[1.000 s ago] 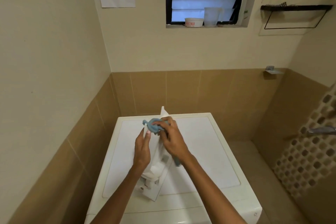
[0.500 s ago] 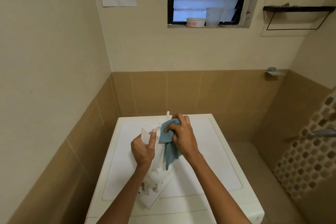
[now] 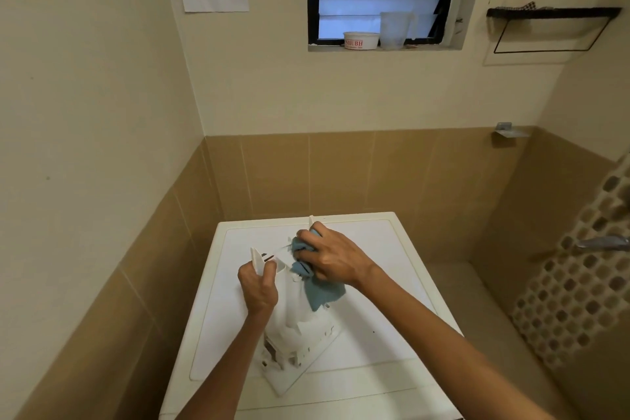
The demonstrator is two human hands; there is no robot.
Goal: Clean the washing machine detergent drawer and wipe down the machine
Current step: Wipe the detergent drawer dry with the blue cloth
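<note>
Gripping the drawer by its left wall, the left hand curls its fingers round the white plastic. The drawer stands tilted on end on the washer lid. Just right, the right hand bunches a blue cloth in curled fingers and presses it into the drawer's upper part, with a tail hanging below. Far right, a tap juts from the mosaic wall.

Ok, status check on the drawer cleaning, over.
Left hand grips detergent drawer, propped on washing machine. Right hand holds blue cloth against it. Nothing blocking.
</note>
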